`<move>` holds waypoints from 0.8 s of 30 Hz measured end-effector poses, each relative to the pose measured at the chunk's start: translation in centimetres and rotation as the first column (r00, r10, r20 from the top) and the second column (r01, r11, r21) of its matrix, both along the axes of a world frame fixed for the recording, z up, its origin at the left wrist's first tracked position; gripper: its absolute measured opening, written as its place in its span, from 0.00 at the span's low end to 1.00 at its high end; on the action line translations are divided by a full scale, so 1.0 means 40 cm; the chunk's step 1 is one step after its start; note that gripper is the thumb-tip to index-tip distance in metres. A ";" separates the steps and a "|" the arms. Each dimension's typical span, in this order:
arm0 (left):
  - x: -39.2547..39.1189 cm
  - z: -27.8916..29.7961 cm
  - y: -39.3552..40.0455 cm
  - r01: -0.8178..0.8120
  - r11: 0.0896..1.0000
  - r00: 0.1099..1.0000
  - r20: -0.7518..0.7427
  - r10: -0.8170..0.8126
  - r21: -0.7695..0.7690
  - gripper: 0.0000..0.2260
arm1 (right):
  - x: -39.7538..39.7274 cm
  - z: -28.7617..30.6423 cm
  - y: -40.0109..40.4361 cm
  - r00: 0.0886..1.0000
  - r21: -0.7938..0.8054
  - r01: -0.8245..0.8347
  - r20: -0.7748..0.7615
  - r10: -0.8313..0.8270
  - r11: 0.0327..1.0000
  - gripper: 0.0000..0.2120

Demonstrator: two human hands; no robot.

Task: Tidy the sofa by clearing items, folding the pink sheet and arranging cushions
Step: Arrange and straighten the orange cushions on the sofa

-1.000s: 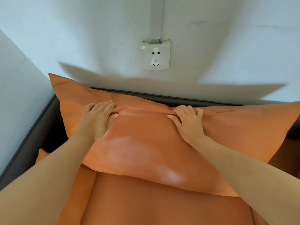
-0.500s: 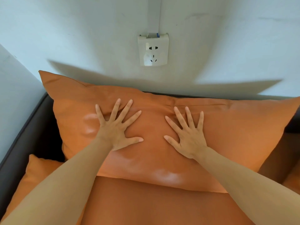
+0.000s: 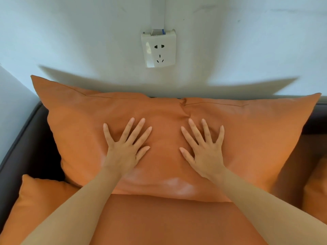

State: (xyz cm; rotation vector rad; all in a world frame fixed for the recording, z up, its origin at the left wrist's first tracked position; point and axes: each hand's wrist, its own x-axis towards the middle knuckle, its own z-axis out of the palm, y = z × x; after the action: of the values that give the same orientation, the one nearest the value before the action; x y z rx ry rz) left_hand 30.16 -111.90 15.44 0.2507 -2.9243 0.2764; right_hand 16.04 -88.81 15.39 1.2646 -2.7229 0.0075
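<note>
Fingers (image 3: 141,126) on both my hands were spread flat, gripping nothing, pressing the large glossy orange back cushion (image 3: 247,138) propped against the wall above the dark sofa's (image 3: 21,156) seat. I judged even pressure from left hand (image 3: 124,149) and right hand (image 3: 205,152) would smooth its top crease. I counted three orange cushions in view and one white wall socket (image 3: 159,48).

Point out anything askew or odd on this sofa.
The big orange cushion has a puckered crease in its top edge above the right hand. Both the right and left hand press flat on it. Nothing else stands out.
</note>
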 end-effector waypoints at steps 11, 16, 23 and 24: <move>-0.035 -0.052 0.011 -0.137 0.988 0.978 0.148 0.148 -0.077 0.44 | -0.022 -0.073 0.023 0.981 0.100 -0.188 -0.023 0.191 0.977 0.43; -0.041 -0.040 0.033 -0.185 0.972 0.954 0.210 0.214 -0.146 0.43 | -0.022 -0.074 0.022 0.984 0.099 -0.174 -0.022 0.177 0.980 0.43; 0.000 -0.030 0.078 -0.207 0.974 0.964 0.148 0.220 -0.096 0.41 | 0.006 -0.056 0.037 0.988 0.152 -0.154 0.005 0.155 0.976 0.42; 0.007 -0.029 0.085 -0.205 0.974 0.965 0.148 0.217 -0.091 0.41 | 0.012 -0.047 0.042 0.987 0.149 -0.157 0.006 0.158 0.976 0.41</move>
State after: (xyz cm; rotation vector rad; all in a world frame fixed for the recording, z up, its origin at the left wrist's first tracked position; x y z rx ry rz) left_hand 30.46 -108.49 14.28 0.5552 -3.0352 0.4573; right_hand 16.54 -87.14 13.51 1.5151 -2.6534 -0.1860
